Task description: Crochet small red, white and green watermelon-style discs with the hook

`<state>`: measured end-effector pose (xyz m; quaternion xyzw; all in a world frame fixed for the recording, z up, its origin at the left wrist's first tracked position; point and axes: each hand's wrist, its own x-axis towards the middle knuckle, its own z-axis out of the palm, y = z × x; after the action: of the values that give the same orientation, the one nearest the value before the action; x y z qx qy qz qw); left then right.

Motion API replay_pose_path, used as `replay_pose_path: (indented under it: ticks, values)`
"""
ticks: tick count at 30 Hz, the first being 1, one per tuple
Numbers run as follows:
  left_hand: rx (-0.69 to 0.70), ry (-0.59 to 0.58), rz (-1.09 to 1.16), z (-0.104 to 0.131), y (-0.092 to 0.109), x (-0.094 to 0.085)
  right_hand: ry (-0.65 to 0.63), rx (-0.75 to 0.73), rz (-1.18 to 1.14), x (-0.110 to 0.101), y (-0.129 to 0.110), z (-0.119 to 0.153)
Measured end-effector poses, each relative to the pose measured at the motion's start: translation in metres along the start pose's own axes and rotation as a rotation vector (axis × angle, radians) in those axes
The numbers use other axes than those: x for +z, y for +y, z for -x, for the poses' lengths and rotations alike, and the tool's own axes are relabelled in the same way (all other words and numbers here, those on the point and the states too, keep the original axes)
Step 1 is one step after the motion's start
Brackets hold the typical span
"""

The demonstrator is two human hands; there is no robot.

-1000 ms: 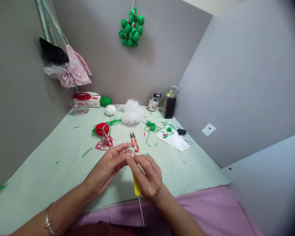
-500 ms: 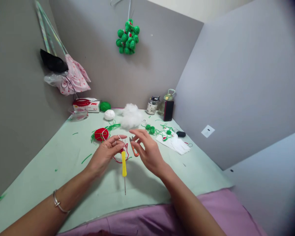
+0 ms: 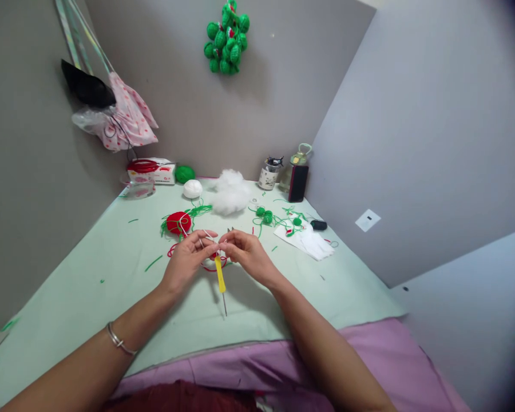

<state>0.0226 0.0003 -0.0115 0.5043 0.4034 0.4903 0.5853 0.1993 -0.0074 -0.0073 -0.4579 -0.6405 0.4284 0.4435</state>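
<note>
My left hand (image 3: 189,260) is closed in a pinch, with white yarn (image 3: 208,235) looped over its fingers. From its fingertips hangs a crochet hook with a yellow handle (image 3: 220,274), its thin metal end pointing down. My right hand (image 3: 249,256) meets the left at the fingertips, thumb and forefinger pinched on the white yarn. A small red and white piece is mostly hidden between the fingers. Below them, red yarn (image 3: 214,269) lies in a loop on the table. Scissors tips (image 3: 230,230) show behind my right hand; the handles are covered.
Beyond my hands lie a red yarn ball (image 3: 178,223), a white yarn ball (image 3: 193,189), a green yarn ball (image 3: 185,174) and fluffy white stuffing (image 3: 230,193). Small green crocheted balls (image 3: 265,216) and white sheets (image 3: 304,241) are at right. A phone (image 3: 298,183) leans at the back.
My right hand has moved left from beside the scissors to my left fingertips, and its fingers have closed on the white yarn. The hook has tilted slightly. The camera view has dipped.
</note>
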Motion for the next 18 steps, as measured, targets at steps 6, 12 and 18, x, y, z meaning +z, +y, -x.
replay_pose_path:
  ticks: [6,12,18]
  values:
    - [-0.007,0.004,0.009,0.001,-0.002,-0.002,0.026,-0.025,0.009,-0.002,-0.003,0.003]
    - [-0.010,0.039,0.043,-0.004,-0.005,-0.009,0.078,0.010,-0.096,-0.012,-0.001,0.000]
    - [-0.036,-0.017,0.064,0.001,-0.008,-0.002,-0.020,0.001,-0.153,-0.002,0.003,-0.002]
